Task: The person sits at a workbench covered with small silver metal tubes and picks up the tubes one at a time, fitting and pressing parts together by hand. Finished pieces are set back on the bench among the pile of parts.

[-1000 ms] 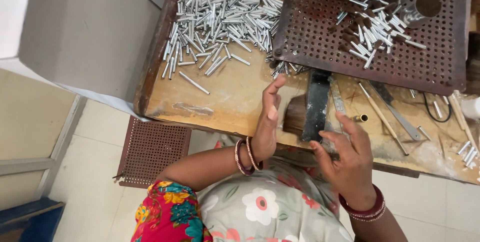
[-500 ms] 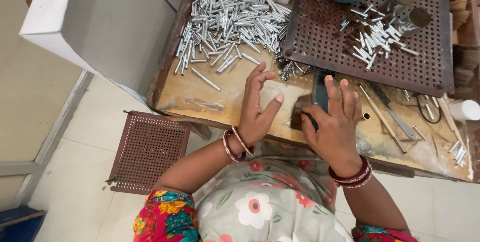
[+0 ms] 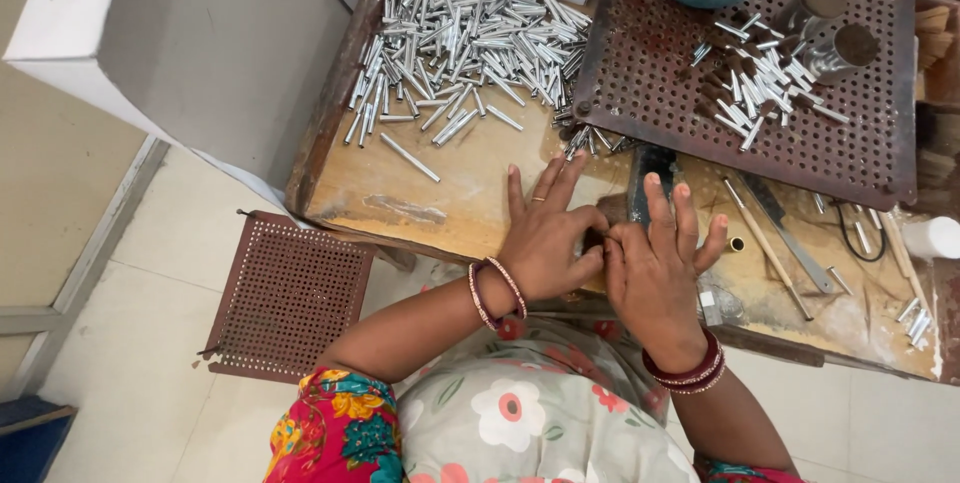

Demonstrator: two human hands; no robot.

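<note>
Hands meet at the centre of the frame over the wooden bench (image 3: 450,193): the left hand (image 3: 545,243) and right hand (image 3: 655,268) press thumbs together, other fingers spread loose, seemingly pinching something small; what it is cannot be told. Metal tubes (image 3: 470,33) lie heaped at upper centre, within reach, beside a perforated tray (image 3: 860,158) at upper right.
</note>
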